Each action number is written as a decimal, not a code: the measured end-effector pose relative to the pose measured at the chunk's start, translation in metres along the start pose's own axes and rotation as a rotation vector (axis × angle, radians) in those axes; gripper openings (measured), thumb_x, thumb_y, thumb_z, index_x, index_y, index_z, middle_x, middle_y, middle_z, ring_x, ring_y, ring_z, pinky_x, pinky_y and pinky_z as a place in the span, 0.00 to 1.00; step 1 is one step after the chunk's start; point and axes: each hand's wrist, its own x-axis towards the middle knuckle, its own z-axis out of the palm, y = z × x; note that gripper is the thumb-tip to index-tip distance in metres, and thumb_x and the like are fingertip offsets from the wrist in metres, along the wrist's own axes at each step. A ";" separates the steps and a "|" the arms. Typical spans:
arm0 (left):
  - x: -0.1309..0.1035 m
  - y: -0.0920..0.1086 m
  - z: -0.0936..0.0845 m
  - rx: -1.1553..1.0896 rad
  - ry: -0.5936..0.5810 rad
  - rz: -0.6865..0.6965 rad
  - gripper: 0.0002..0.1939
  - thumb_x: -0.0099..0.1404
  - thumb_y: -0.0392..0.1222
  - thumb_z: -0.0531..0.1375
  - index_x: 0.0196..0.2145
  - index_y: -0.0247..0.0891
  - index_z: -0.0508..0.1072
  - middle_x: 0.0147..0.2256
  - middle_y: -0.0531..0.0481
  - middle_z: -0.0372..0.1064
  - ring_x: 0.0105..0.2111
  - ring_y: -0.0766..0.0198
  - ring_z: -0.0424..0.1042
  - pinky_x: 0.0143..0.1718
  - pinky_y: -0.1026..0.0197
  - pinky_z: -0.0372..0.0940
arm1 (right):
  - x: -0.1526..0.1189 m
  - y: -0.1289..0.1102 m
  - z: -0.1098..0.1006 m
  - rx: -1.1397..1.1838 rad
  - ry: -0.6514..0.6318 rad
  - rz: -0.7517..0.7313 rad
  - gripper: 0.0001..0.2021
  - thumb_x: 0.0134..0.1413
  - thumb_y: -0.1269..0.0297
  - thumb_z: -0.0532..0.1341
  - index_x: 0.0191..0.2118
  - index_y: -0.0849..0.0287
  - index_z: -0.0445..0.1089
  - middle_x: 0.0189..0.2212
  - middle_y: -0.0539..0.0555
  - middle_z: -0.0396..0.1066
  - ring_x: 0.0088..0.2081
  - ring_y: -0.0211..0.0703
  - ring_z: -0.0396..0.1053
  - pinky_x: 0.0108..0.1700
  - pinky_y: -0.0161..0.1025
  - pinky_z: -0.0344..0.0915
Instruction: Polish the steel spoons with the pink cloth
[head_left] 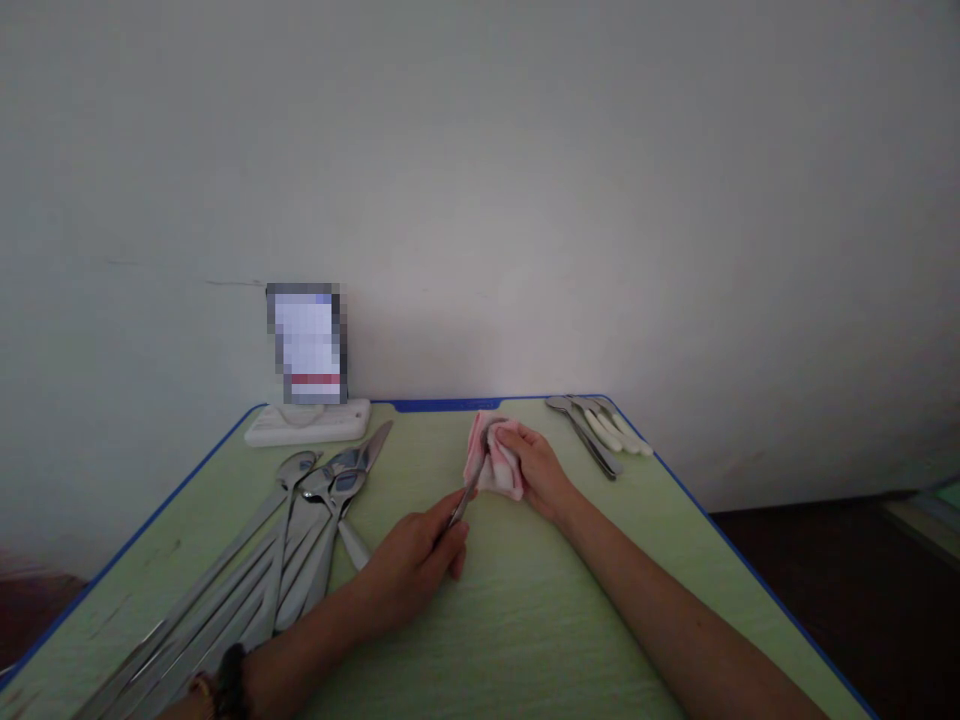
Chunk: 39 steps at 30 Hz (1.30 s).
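Observation:
My left hand (427, 550) is closed around the handle of a metal utensil (466, 497), which slants up and away over the middle of the table. Its far end lies against a pink and white cloth (502, 472); the cloth partly hides that end, so its full shape cannot be made out. My right hand (536, 468) pinches the cloth around the utensil's tip. Left of my left hand lies a pile of metal spoons and other cutlery (281, 545), with a pointed blade (377, 440) at its far end.
A few white-handled utensils (611, 428) and dark metal ones (592, 445) lie at the back right. At the back left, a phone (309, 345) with a blurred screen stands on a white power strip (307, 425). The green table (540, 620) has a blue edge against the wall.

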 end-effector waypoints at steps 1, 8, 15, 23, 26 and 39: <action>0.000 0.000 0.000 0.004 0.000 0.004 0.20 0.68 0.42 0.44 0.53 0.33 0.62 0.22 0.56 0.66 0.24 0.67 0.65 0.29 0.67 0.58 | 0.000 0.001 0.000 -0.004 0.001 -0.002 0.13 0.36 0.57 0.66 0.26 0.60 0.67 0.19 0.46 0.66 0.21 0.33 0.59 0.25 0.33 0.57; -0.003 -0.001 0.004 0.095 -0.041 0.051 0.16 0.67 0.39 0.45 0.50 0.37 0.62 0.23 0.56 0.68 0.24 0.67 0.67 0.30 0.67 0.58 | -0.003 0.001 -0.001 -0.198 -0.028 -0.074 0.17 0.38 0.50 0.65 0.25 0.59 0.64 0.17 0.44 0.61 0.19 0.31 0.54 0.21 0.32 0.52; -0.003 -0.002 0.004 0.117 -0.046 0.066 0.16 0.67 0.38 0.45 0.50 0.38 0.62 0.23 0.56 0.68 0.24 0.67 0.67 0.30 0.67 0.58 | -0.002 0.000 -0.003 -0.279 -0.082 -0.101 0.15 0.41 0.53 0.64 0.28 0.58 0.64 0.18 0.45 0.62 0.20 0.32 0.56 0.23 0.32 0.56; -0.003 -0.002 0.004 0.113 -0.027 0.044 0.14 0.66 0.40 0.46 0.46 0.35 0.65 0.23 0.55 0.69 0.23 0.67 0.66 0.28 0.67 0.56 | -0.003 0.000 -0.005 -0.220 -0.112 -0.056 0.13 0.39 0.60 0.66 0.32 0.59 0.67 0.21 0.45 0.64 0.23 0.31 0.58 0.25 0.30 0.56; -0.003 -0.002 0.004 0.102 -0.024 0.040 0.16 0.66 0.39 0.47 0.49 0.35 0.64 0.22 0.55 0.68 0.22 0.67 0.66 0.27 0.68 0.56 | -0.002 0.001 -0.005 -0.170 -0.145 -0.062 0.15 0.39 0.59 0.66 0.35 0.59 0.68 0.23 0.45 0.65 0.23 0.32 0.58 0.26 0.31 0.56; -0.003 0.001 0.003 0.105 -0.023 0.039 0.12 0.65 0.40 0.47 0.40 0.35 0.66 0.22 0.55 0.67 0.22 0.67 0.65 0.25 0.67 0.55 | 0.001 0.004 -0.006 -0.227 -0.109 -0.090 0.15 0.43 0.52 0.64 0.32 0.60 0.68 0.21 0.46 0.64 0.21 0.32 0.56 0.23 0.30 0.54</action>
